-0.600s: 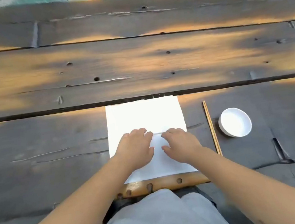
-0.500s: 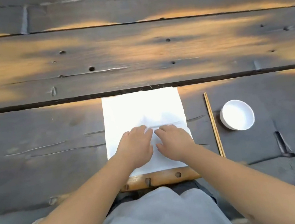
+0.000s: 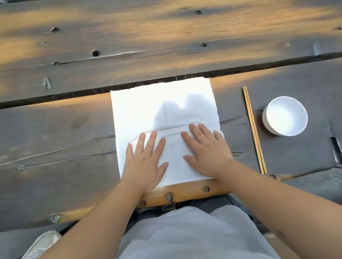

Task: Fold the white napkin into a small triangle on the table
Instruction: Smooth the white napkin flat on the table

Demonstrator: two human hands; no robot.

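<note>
The white napkin lies flat as a rough square on the dark wooden table, close to the near edge. A crease runs across it just past my fingertips. My left hand rests palm down on the napkin's near left part, fingers spread. My right hand rests palm down on the near right part, fingers spread too. A strip of napkin shows between the two hands. Both hands press on the cloth and grip nothing.
A pair of wooden chopsticks lies right of the napkin, pointing away from me. A small white bowl stands beyond them at the right. A gap between planks runs just past the napkin's far edge. A white shoe shows lower left.
Both hands have flattened from curled to spread and slid apart on the napkin. The view has tilted down and nearer to the table.
</note>
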